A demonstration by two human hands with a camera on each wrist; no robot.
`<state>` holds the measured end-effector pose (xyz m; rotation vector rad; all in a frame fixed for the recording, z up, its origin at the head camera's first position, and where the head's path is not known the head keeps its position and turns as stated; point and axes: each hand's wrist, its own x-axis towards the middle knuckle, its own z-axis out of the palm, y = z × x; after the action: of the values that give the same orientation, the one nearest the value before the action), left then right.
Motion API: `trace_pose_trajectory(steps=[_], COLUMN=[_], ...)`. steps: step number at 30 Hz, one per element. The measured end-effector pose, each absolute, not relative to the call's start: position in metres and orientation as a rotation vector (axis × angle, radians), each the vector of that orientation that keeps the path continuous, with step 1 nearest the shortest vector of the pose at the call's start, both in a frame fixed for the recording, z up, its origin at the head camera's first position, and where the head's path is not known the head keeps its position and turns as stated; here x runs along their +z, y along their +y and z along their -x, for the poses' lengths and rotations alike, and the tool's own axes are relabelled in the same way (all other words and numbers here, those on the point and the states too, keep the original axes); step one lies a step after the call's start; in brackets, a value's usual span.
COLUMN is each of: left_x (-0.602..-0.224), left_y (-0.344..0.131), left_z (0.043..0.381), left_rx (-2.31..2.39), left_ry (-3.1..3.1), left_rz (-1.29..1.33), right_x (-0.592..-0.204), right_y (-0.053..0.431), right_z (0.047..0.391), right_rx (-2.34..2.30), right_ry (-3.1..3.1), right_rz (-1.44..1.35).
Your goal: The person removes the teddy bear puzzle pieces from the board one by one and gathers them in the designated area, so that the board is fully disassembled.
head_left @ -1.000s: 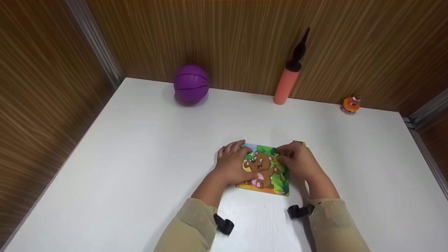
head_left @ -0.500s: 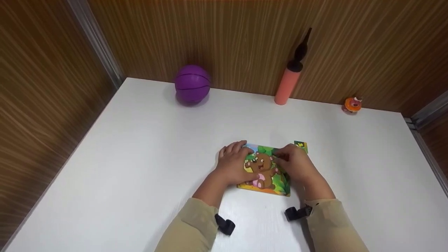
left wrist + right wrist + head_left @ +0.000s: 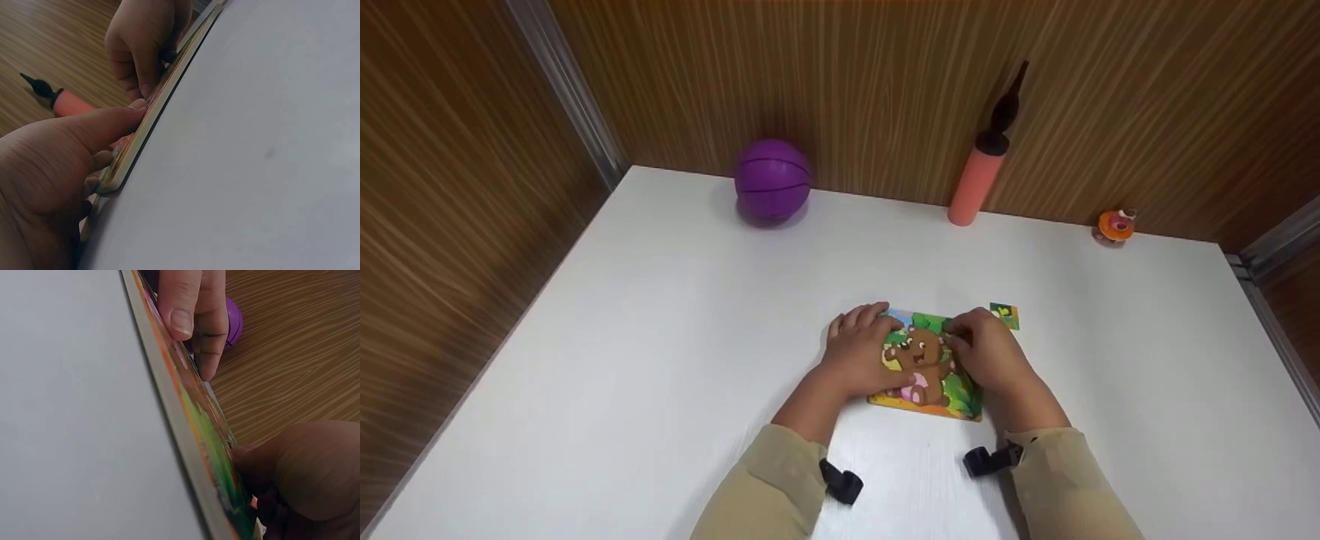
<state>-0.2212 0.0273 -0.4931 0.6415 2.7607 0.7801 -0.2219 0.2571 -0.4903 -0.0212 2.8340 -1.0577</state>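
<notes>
A bear picture puzzle (image 3: 928,390) lies flat on the white table, its frame rim pale at the near edge in both wrist views. My left hand (image 3: 855,356) rests over its left side, thumb and index finger on the picture and the other fingers spread past the edge. At the upper right corner my right hand (image 3: 994,352) has thumb and index finger together on a dark green puzzle piece (image 3: 947,325), mostly hidden under the fingertips. Another puzzle piece (image 3: 1005,315), green and yellow, lies on the table just beyond the right hand.
Along the back wall stand a purple ball (image 3: 772,181), a pink hand pump (image 3: 977,184) with a black nozzle, and a small orange figurine (image 3: 1115,226). Wood-grain panels (image 3: 870,90) enclose the table's back and sides. Each sleeve carries a black wrist camera (image 3: 841,482).
My right hand has shifted slightly left and inward over the puzzle's upper right corner with its piece, uncovering the loose piece behind it. My left hand has stayed in place.
</notes>
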Motion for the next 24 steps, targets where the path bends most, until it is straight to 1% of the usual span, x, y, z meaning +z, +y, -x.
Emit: trace_pose_trajectory(steps=[14, 21, 24], left_x=[-0.4938, -0.4930, -0.4937], left_y=[0.0278, 0.0287, 0.0302], left_z=[0.2216, 0.2224, 0.2226], left_rx=[0.760, 0.768, 0.756], left_ry=[2.755, 2.763, 2.761], left_rz=[-0.614, -0.639, -0.636], right_x=[-0.4893, -0.4855, -0.4826], right_y=[0.2583, 0.2603, 0.2608], right_z=[0.2224, 0.2203, 0.2190], right_rx=[-1.061, -1.048, -1.049], right_ry=[2.858, 2.929, 2.932], right_rz=[0.072, 0.157, 0.140])
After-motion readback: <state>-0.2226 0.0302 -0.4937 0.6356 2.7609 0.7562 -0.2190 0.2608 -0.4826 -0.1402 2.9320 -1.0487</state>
